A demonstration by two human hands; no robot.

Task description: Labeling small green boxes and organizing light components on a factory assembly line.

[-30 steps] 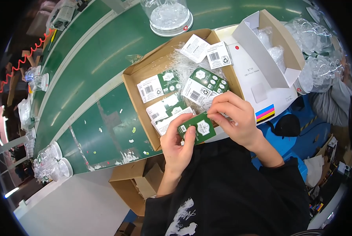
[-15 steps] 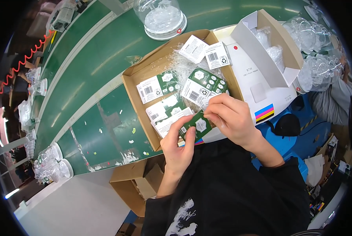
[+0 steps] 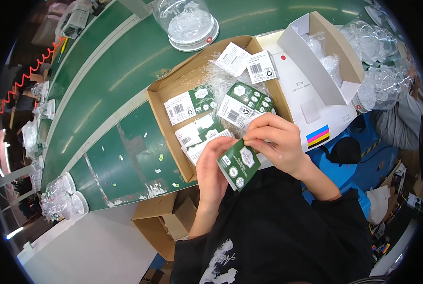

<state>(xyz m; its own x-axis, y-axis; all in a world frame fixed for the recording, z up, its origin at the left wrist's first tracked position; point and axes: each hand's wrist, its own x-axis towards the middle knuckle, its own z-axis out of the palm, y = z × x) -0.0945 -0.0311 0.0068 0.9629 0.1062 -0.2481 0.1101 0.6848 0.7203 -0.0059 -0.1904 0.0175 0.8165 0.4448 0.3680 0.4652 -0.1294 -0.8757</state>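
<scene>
Just over the near edge of an open cardboard box, my right hand pinches the upper corner of a green hang tag with white print. The tag tilts down toward me, its printed face showing. My left hand is curled beside and behind the tag, fingers closing on its upper left edge; the thumb and part of the fingers are hidden by it. Inside the cardboard box lie several green and white tags, some with barcodes, and a tangle of thin clear plastic strings.
A clear dome on a white base stands beyond the box. A white carton with wrapped pieces is at right, on a flat white box. Bagged clear domes sit far right, others at left. Below the green table is another carton.
The green tag has swung downward and turned its printed face more toward me. My left thumb has gone from the tag's front to behind it. The clear dome has shifted slightly left.
</scene>
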